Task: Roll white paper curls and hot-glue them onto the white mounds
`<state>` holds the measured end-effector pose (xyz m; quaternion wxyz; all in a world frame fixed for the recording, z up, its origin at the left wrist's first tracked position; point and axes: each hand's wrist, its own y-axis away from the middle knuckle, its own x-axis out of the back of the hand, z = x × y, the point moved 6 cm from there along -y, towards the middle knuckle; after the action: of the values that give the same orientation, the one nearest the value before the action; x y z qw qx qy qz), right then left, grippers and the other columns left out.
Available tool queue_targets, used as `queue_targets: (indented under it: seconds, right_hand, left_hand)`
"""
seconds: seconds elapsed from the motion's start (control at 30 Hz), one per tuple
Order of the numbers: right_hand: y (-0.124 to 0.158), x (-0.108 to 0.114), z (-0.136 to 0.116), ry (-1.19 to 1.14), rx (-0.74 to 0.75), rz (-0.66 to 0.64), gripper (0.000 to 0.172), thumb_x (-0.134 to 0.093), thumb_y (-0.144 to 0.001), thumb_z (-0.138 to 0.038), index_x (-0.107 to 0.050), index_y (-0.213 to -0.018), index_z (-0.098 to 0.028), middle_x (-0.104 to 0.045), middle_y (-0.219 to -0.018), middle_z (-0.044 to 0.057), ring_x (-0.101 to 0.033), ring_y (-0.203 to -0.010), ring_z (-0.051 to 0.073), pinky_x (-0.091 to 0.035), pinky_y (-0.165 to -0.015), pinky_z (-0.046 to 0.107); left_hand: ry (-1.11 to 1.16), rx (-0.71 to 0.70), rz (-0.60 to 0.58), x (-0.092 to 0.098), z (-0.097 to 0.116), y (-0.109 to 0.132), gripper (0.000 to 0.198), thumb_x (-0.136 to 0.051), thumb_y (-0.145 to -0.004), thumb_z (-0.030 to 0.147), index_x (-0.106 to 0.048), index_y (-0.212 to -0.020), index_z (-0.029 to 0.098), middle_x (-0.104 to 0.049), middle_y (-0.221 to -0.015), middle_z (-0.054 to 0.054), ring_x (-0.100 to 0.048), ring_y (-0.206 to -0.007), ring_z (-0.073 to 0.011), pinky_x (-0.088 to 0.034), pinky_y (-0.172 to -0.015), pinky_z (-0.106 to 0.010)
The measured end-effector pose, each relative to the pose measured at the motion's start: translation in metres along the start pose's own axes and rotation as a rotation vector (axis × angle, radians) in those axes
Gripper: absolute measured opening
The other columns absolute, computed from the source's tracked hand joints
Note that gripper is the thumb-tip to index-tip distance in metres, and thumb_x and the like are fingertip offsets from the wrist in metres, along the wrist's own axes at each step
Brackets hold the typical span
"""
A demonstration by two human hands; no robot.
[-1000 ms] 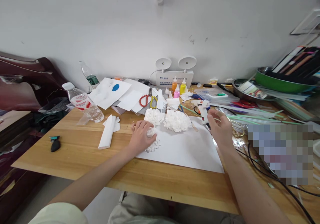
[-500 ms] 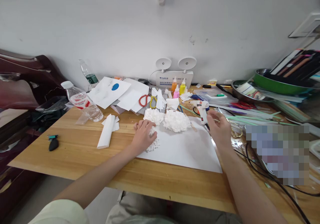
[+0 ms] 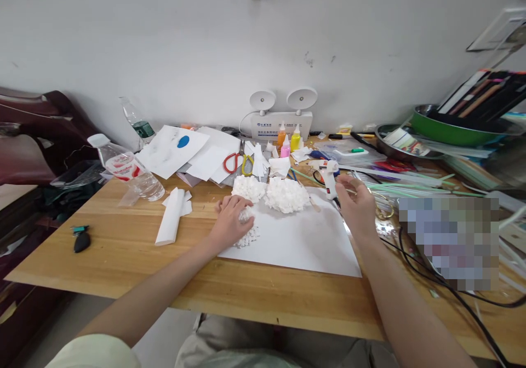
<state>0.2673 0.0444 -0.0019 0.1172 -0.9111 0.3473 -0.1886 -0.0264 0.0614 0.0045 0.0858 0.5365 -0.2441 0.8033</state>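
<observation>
My left hand [image 3: 232, 221] rests over a small heap of white bits [image 3: 248, 237] at the left edge of a white sheet [image 3: 299, 242], its fingers bent and slightly apart. Just behind are two larger clumps of crumpled white pieces, one on the left [image 3: 249, 188] and one on the right [image 3: 286, 194]. My right hand [image 3: 356, 203] is raised over the sheet's right side, thumb and fingers curved with a gap between them and nothing visible in it. Close to its fingertips a white glue gun [image 3: 330, 180] stands upright.
A folded white paper roll [image 3: 170, 217] and a water bottle [image 3: 131, 170] are on the left. Scissors [image 3: 231, 163], pliers [image 3: 247, 164], papers [image 3: 172, 151] and paint bottles [image 3: 295, 139] line the back. Black cables [image 3: 415, 269] and a green bowl [image 3: 456, 129] lie right.
The whole view has shifted slightly, so things appear a little further left. Both hands keep nearly the same pose and place relative to the sheet and the glue gun.
</observation>
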Motion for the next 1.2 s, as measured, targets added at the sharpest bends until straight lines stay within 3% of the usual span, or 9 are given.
queue_targets:
  seconds: [0.23,0.4,0.67,1.0,1.2]
  right_hand:
    - [0.000,0.001,-0.001,-0.014,-0.025,0.006,0.027,-0.053,-0.072,-0.034,-0.061,-0.093,-0.019,-0.062,-0.094,0.008,-0.057,-0.082,0.020,-0.047,-0.066,0.033]
    - [0.001,0.000,-0.001,-0.005,-0.017,-0.007,0.027,-0.053,-0.072,-0.033,-0.061,-0.093,-0.019,-0.062,-0.094,0.008,-0.058,-0.081,0.019,-0.047,-0.068,0.033]
    - [-0.001,0.001,0.001,0.000,-0.008,0.009,0.026,-0.053,-0.071,-0.032,-0.062,-0.092,-0.019,-0.062,-0.094,0.008,-0.057,-0.081,0.020,-0.047,-0.068,0.033]
    - [0.001,0.001,0.000,0.003,-0.010,-0.001,0.026,-0.053,-0.073,-0.034,-0.062,-0.093,-0.020,-0.062,-0.096,0.008,-0.058,-0.084,0.020,-0.047,-0.069,0.034]
    - [0.001,0.000,0.001,0.006,-0.004,0.001,0.026,-0.052,-0.073,-0.034,-0.062,-0.092,-0.019,-0.062,-0.096,0.008,-0.058,-0.081,0.019,-0.047,-0.068,0.034]
  left_hand:
    - [0.001,0.013,-0.018,0.000,-0.002,-0.002,0.018,-0.051,-0.074,0.019,-0.053,-0.092,0.024,-0.056,-0.094,-0.001,-0.045,-0.091,-0.0205,-0.026,-0.079,-0.036]
    - [-0.024,-0.036,-0.012,0.001,0.006,-0.001,0.029,-0.060,-0.069,0.030,-0.052,-0.097,0.024,-0.054,-0.097,-0.003,-0.043,-0.094,-0.0224,-0.026,-0.081,-0.036]
    - [-0.030,0.010,0.007,0.000,-0.001,-0.005,0.016,-0.050,-0.078,0.022,-0.052,-0.094,0.024,-0.055,-0.091,-0.001,-0.045,-0.090,-0.0198,-0.025,-0.078,-0.036]
    - [0.034,-0.002,-0.022,0.000,-0.004,-0.003,0.012,-0.047,-0.083,0.026,-0.053,-0.093,0.025,-0.057,-0.095,-0.001,-0.044,-0.092,-0.0196,-0.025,-0.080,-0.035]
    - [-0.014,-0.044,-0.019,0.001,0.002,-0.002,0.024,-0.058,-0.074,0.032,-0.054,-0.096,0.025,-0.055,-0.097,-0.003,-0.043,-0.095,-0.0229,-0.026,-0.081,-0.037]
